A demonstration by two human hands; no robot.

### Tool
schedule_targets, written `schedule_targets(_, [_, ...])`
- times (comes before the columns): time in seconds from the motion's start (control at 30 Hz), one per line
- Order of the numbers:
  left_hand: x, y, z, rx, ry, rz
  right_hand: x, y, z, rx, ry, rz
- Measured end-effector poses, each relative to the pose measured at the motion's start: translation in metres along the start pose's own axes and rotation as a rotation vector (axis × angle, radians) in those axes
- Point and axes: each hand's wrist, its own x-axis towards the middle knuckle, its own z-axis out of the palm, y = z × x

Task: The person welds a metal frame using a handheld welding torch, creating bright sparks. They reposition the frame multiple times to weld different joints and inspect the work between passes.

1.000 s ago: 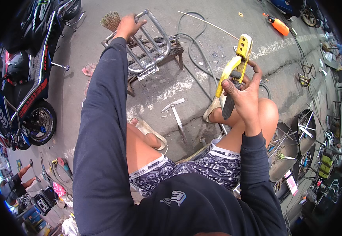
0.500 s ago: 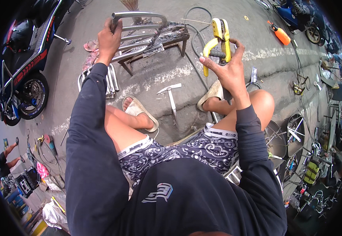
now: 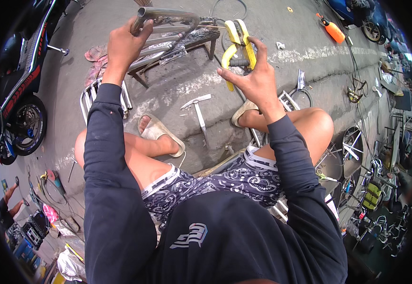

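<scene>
My left hand grips the end of a bent tubular metal frame, tilted up at the near side of a low, charred metal bench. To the right of the frame, my right hand holds a yellow welding electrode holder, with thumb and forefinger spread around its handles. A thin rod sticks out leftward from its jaws toward the frame. Whether the rod touches the metal I cannot tell. A chipping hammer lies on the concrete between my feet.
Bent metal tubes and a pink cloth lie left of the bench. A motorcycle stands at far left. An orange spray bottle, cables and wheel rims are on the right.
Both hands have shifted left in view, the electrode holder with its rod coming nearer the frame. The whole view has also swung a little. Both grips look the same.
</scene>
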Motion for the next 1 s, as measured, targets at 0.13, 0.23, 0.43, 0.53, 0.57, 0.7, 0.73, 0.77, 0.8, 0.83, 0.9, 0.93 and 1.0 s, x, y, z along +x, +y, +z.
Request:
schedule_targets(0.13, [0.011,-0.005,-0.001,-0.018,-0.024,-0.040,0.010,0.008,0.011,-0.029,0.058,-0.040])
schedule_targets(0.23, [0.024,-0.013,-0.006,-0.038,-0.045,-0.083,0.022,0.012,0.018,-0.007,0.069,-0.069])
schedule_targets(0.43, [0.041,-0.022,-0.008,-0.016,-0.066,-0.077,0.036,0.017,0.029,-0.051,0.089,-0.080])
schedule_targets(0.53, [0.042,-0.021,-0.008,0.017,-0.085,-0.085,0.040,0.019,0.035,-0.036,0.055,-0.038])
schedule_targets(0.57, [0.041,-0.020,-0.009,0.032,-0.089,-0.088,0.041,0.020,0.037,-0.034,0.049,-0.037])
schedule_targets(0.7, [0.037,-0.015,-0.011,-0.022,-0.077,-0.057,0.042,0.023,0.043,-0.052,0.040,-0.019])
schedule_targets(0.73, [0.036,-0.014,-0.011,-0.034,-0.064,-0.055,0.041,0.024,0.044,-0.061,0.039,-0.027])
schedule_targets(0.77, [0.035,-0.013,-0.011,-0.049,-0.055,-0.044,0.041,0.024,0.046,-0.070,0.036,-0.036])
schedule_targets(0.8, [0.033,-0.013,-0.012,-0.044,-0.053,-0.051,0.040,0.025,0.047,-0.082,0.038,-0.053])
schedule_targets(0.83, [0.032,-0.012,-0.012,-0.042,-0.058,-0.048,0.040,0.025,0.048,-0.093,0.039,-0.069])
schedule_targets(0.9, [0.030,-0.011,-0.012,-0.042,-0.058,-0.043,0.037,0.024,0.049,-0.125,0.054,-0.122])
schedule_targets(0.93, [0.029,-0.010,-0.012,-0.044,-0.055,-0.039,0.037,0.023,0.049,-0.114,0.053,-0.129])
schedule_targets(1.0, [0.028,-0.009,-0.011,-0.046,-0.045,-0.032,0.035,0.022,0.048,-0.092,0.063,-0.154])
